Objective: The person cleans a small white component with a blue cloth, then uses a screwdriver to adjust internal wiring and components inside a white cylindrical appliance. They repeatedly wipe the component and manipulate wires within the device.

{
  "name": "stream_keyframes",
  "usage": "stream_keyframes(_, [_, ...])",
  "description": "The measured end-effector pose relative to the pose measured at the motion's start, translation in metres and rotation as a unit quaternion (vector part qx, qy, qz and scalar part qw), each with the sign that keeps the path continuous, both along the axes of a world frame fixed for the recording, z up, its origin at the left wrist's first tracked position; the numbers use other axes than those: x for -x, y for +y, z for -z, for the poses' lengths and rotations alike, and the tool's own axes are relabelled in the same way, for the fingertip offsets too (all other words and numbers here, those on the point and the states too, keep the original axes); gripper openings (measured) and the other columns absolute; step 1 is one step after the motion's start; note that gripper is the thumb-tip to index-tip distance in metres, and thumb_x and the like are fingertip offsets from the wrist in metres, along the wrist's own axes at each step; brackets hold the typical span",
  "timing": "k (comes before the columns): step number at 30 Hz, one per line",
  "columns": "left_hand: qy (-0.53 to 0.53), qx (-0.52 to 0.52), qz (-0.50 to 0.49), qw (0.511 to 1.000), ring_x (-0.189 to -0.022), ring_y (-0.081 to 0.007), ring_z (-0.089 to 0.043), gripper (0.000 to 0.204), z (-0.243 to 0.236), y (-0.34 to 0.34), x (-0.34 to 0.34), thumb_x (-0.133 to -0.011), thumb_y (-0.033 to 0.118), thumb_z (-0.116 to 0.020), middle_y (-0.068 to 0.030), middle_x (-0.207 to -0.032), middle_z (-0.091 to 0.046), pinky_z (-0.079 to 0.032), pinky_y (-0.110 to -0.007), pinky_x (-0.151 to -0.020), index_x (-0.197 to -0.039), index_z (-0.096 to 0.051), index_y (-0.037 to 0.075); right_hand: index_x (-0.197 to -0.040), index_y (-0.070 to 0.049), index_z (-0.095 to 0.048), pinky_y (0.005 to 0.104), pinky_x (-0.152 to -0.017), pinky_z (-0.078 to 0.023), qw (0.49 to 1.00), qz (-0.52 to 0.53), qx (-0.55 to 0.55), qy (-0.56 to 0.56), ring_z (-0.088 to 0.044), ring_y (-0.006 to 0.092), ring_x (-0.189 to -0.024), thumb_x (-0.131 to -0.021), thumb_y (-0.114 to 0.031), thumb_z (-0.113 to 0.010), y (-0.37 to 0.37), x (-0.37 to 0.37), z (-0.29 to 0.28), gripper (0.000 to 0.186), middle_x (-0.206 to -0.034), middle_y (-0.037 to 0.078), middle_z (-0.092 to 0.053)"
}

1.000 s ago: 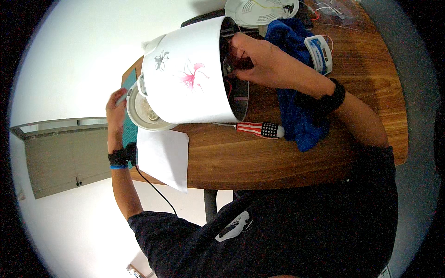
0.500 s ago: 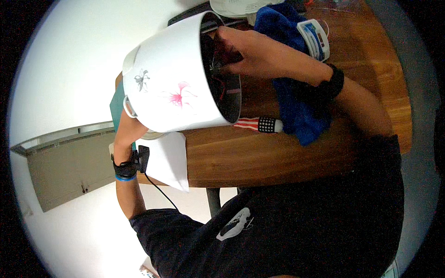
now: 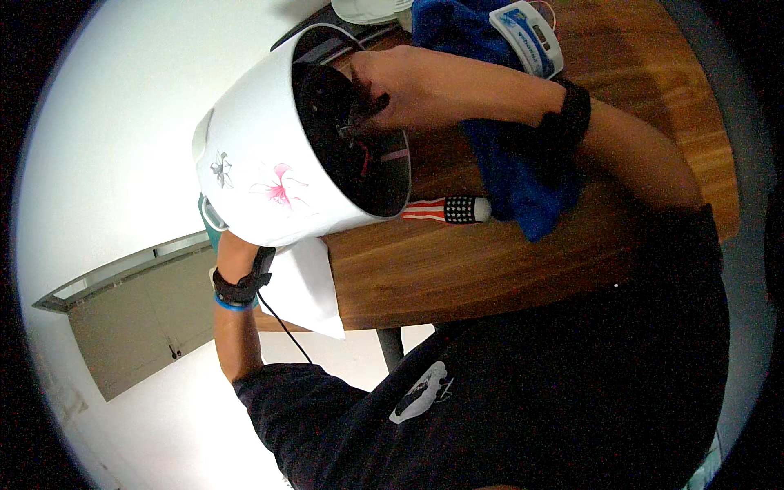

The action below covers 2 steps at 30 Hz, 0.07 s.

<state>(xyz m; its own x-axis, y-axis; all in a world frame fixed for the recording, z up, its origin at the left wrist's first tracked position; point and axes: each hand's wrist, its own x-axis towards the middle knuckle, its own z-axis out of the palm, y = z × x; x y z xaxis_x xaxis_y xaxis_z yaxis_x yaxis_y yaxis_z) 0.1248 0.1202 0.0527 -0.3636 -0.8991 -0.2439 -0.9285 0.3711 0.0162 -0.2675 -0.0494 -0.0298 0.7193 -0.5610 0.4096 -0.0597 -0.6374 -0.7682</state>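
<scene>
A white rice-cooker-like body (image 3: 253,163) with a pink and a grey flower print lies tilted on its side, its mouth facing right. My left hand (image 3: 238,251) reaches up behind its lower left side near the small handle; the fingers are hidden there. At the mouth, my right hand (image 3: 400,86) has its curled fingers inside the rim. What they grip is lost in the dark interior. Thin reddish wires (image 3: 363,159) show faintly within.
A blue cloth (image 3: 523,196) lies right of the body, with a white-and-blue device (image 3: 529,41) upon it. A striped, star-patterned object (image 3: 449,210) rests on the wooden table (image 3: 425,269). White paper (image 3: 306,286) sits near the left edge; a pale plate-like item (image 3: 371,8) is at the back.
The white body has shifted left and turned, so more of its dark inside shows. My right hand has moved left along with it, staying at the mouth.
</scene>
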Motion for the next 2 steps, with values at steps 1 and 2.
stream_keyframes(1, [0.009,-0.002,-0.03,0.999,-0.146,-0.0466,-0.048,0.076,0.002,0.009,-0.004,-0.081,0.009,-0.074,-0.0212,-0.155,-0.057,-0.039,-0.052,-0.122,-0.154,-0.056,0.011,-0.122,0.0,-0.067,0.0465,-0.086,-0.061,1.0,-0.01,0.001,0.01,-0.076,0.0391,-0.103,-0.088,-0.028,-0.084,0.004,-0.006,-0.002,0.047,-0.109,0.023,-0.077])
stream_keyframes(2, [0.011,-0.003,-0.009,1.0,-0.146,-0.0466,-0.048,0.076,-0.033,0.056,-0.013,-0.081,0.009,-0.074,-0.0212,-0.155,-0.057,-0.039,-0.052,-0.122,-0.154,-0.056,0.011,-0.12,0.0,-0.066,0.0448,-0.083,-0.061,1.0,0.012,-0.002,0.025,-0.076,0.0375,-0.1,-0.088,-0.026,-0.084,-0.002,0.004,-0.003,0.045,-0.108,0.022,-0.077])
